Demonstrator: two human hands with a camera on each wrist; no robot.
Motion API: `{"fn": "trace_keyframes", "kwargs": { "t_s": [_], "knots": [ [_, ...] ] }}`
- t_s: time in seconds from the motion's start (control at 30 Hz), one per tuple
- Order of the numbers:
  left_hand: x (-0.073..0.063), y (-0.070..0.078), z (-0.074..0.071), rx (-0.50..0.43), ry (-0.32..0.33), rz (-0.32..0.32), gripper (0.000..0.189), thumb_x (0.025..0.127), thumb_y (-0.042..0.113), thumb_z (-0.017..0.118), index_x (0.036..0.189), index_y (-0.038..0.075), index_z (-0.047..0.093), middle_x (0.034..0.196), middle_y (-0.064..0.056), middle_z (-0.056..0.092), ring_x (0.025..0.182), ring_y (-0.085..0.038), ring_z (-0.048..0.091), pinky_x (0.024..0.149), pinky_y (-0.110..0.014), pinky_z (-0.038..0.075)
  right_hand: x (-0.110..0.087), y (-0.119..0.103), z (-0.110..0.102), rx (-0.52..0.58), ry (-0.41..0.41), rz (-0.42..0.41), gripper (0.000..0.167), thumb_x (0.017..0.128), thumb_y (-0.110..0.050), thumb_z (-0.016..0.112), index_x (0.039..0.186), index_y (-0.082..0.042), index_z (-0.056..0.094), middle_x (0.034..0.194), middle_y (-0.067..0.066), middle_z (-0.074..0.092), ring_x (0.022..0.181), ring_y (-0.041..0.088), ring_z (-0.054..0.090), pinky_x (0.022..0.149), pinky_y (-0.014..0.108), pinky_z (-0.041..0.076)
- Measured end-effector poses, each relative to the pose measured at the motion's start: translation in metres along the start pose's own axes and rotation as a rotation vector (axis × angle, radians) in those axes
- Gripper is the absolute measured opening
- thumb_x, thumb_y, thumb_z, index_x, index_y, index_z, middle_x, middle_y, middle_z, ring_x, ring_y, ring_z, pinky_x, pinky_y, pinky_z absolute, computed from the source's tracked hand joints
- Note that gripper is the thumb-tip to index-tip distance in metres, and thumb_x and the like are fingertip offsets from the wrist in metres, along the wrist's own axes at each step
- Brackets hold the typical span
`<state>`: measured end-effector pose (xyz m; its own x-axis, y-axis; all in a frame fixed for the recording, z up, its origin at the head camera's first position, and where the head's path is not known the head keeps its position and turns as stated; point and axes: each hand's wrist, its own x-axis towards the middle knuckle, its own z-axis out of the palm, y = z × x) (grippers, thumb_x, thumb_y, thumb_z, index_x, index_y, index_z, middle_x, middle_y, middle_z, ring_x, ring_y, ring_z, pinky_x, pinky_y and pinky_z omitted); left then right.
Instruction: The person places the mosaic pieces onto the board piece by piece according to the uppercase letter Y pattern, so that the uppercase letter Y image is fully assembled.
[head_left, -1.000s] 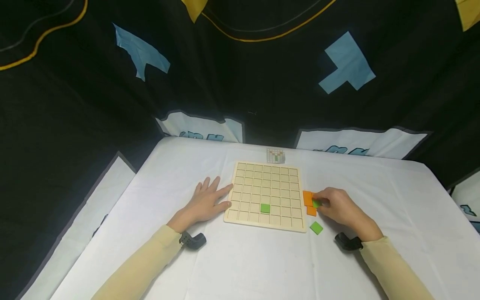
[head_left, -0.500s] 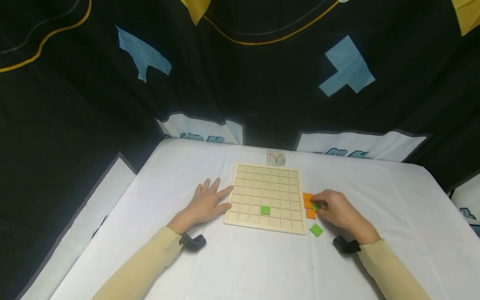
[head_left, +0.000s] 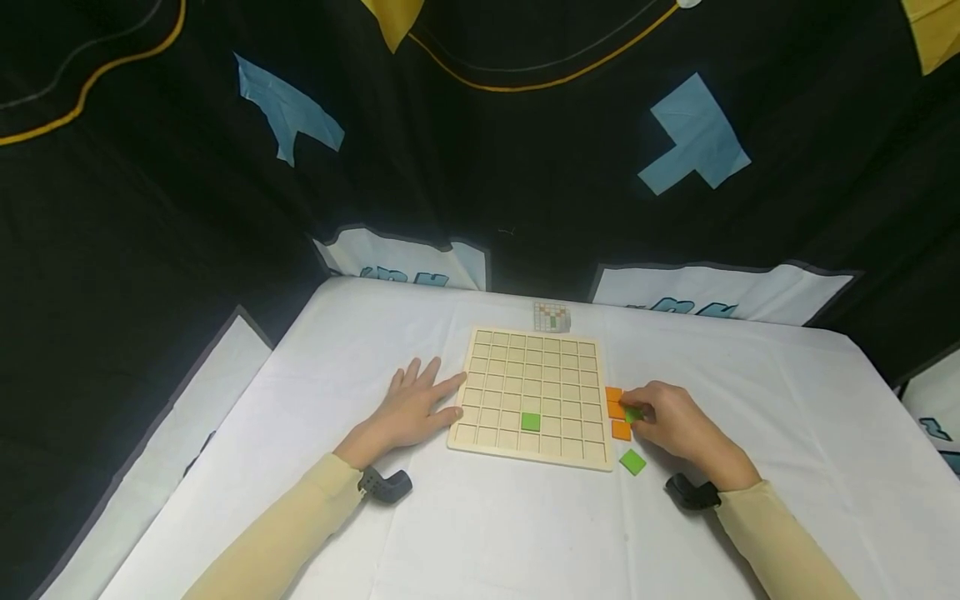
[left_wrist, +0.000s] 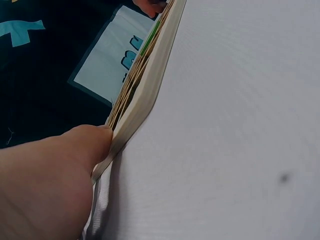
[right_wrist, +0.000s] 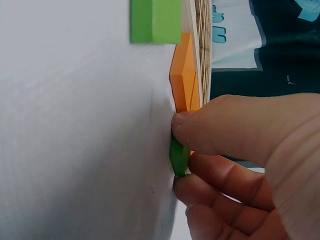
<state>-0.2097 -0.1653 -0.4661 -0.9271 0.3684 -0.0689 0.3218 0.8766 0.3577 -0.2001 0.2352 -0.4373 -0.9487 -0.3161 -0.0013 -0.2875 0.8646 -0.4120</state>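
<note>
A pale wooden grid board (head_left: 495,404) lies on the white table, with one green tile (head_left: 531,422) sitting in a square near its front. My left hand (head_left: 408,410) rests by the board's left edge, fingers spread, its thumb and index fingertips touching the rim. To the right of the board, my right hand (head_left: 678,421) pinches another green tile (right_wrist: 180,155) between thumb and fingers, low at the tabletop. Beside it are an orange tile (head_left: 621,430) and two more orange tiles, partly covered by the fingers. A loose green tile (head_left: 632,462) lies nearer the front, turned cornerwise.
A small printed card (head_left: 552,317) with a coloured grid lies behind the board. The white cloth-covered table (head_left: 480,525) ends at the back against a black curtain (head_left: 480,167) with blue and yellow patches. Each wrist wears a dark strap-on device.
The right hand shifts slightly left, holding near the same green tile. A narrow gap appears between the front orange tile and the two behind it. The left hand stays put.
</note>
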Motion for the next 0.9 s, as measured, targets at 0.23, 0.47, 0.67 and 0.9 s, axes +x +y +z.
{"fn": "trace_keyframes", "kwargs": {
  "t_s": [0.23,0.47,0.67,0.9],
  "knots": [
    [-0.0007,-0.0013,0.0006,-0.012,0.004,0.010,0.061,0.102,0.046,0.052,0.157,0.023,0.041,0.167,-0.029,0.020,0.153,-0.058,0.008,0.121,-0.074,0.008,-0.0013,-0.0009,-0.0001,-0.013,-0.022,-0.006,0.035,0.079,0.003,0.077,0.114,0.002,0.075,0.101,0.011,0.073,0.081,0.018,0.055,0.074,0.033,0.053],
    [-0.0003,-0.0012,-0.0002,-0.009,0.002,0.011,0.061,0.102,0.047,0.052,0.158,0.024,0.040,0.167,-0.028,0.019,0.153,-0.058,0.008,0.122,-0.074,0.008,-0.0031,0.0008,-0.0039,-0.033,-0.037,-0.046,0.025,0.078,0.002,0.077,0.104,0.000,0.078,0.094,0.009,0.073,0.078,0.016,0.056,0.073,0.034,0.054],
    [0.0002,-0.0013,0.0006,-0.009,0.010,0.016,0.061,0.102,0.046,0.053,0.157,0.023,0.041,0.167,-0.029,0.020,0.153,-0.058,0.009,0.121,-0.075,0.009,-0.0056,-0.0009,-0.0077,-0.028,-0.056,-0.061,0.022,0.077,0.002,0.077,0.099,0.001,0.078,0.092,0.008,0.072,0.076,0.015,0.055,0.069,0.032,0.052],
    [-0.0013,-0.0002,-0.0011,-0.013,0.011,0.015,0.061,0.102,0.046,0.053,0.157,0.023,0.041,0.167,-0.028,0.020,0.153,-0.058,0.009,0.121,-0.074,0.009,-0.0065,-0.0009,-0.0066,-0.028,-0.050,-0.069,0.023,0.076,0.003,0.076,0.098,0.001,0.078,0.089,0.006,0.071,0.074,0.014,0.053,0.066,0.028,0.048]
  ]
}}
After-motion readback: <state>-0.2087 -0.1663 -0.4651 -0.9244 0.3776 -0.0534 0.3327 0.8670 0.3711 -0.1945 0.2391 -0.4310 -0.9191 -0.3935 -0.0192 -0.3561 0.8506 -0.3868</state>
